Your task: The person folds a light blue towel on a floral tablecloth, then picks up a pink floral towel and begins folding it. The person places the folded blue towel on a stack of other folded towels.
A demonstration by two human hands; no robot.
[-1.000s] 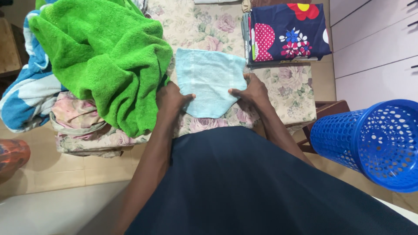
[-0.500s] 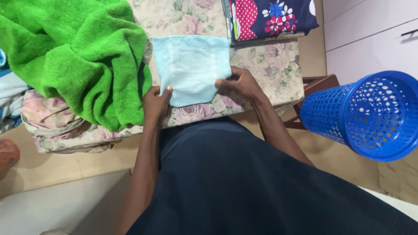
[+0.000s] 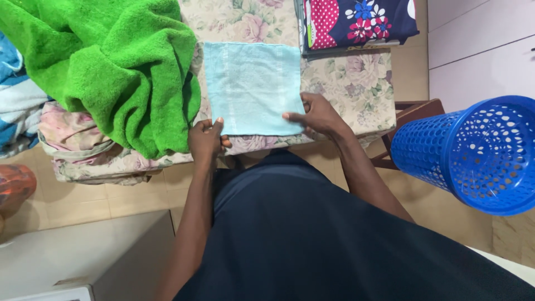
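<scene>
A small light blue towel (image 3: 253,86) lies flat on the floral-covered table (image 3: 351,83). My left hand (image 3: 206,139) pinches its near left corner. My right hand (image 3: 315,114) grips the near right corner, thumb on top of the cloth. The towel's near edge now runs straight between my two hands, close to the table's front edge. A big green towel (image 3: 117,61) is heaped just left of the blue one, touching its left side.
A folded dark blue cloth with red and white flowers (image 3: 362,22) lies at the table's far right. A blue perforated plastic basket (image 3: 479,153) stands at the right, beside white cabinet drawers (image 3: 479,50). A blue-and-white striped towel (image 3: 16,100) lies at the far left.
The towel's near edge, curved and bunched before, has been pulled straight and flat. My hands have spread to its two near corners.
</scene>
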